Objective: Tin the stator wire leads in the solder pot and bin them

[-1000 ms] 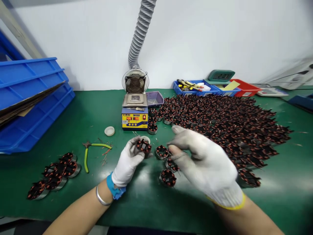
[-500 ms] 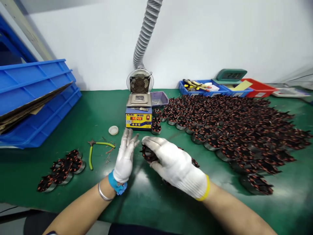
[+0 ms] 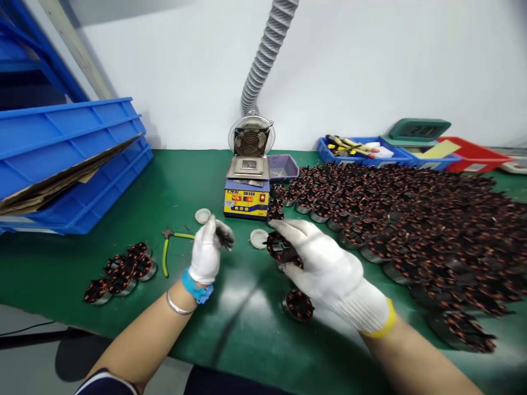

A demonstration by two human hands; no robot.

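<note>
White gloves cover both hands. My right hand (image 3: 325,263) curves around a black and copper wound motor core (image 3: 280,248), gripping it above the green table. Another wound core (image 3: 299,305) stands on the table just below that hand. My left hand (image 3: 209,247) is raised over the table with its fingers curled together; whether anything is between them is hidden. Between the hands lies a small white dish (image 3: 259,238). A second white dish (image 3: 202,215) sits behind my left hand. Green-handled cutters (image 3: 166,255) lie open to its left.
A blue and yellow solder pot unit (image 3: 247,198) stands at the back centre beside a purple tray (image 3: 283,166). Many wound cores (image 3: 403,219) cover the right side. Several more (image 3: 119,274) stand at left, near stacked blue crates (image 3: 74,131).
My right hand has moved right with the core, and the white dish and lower core now show. The left hand's fingers have gone from stretched out to curled. The view has shifted left.
</note>
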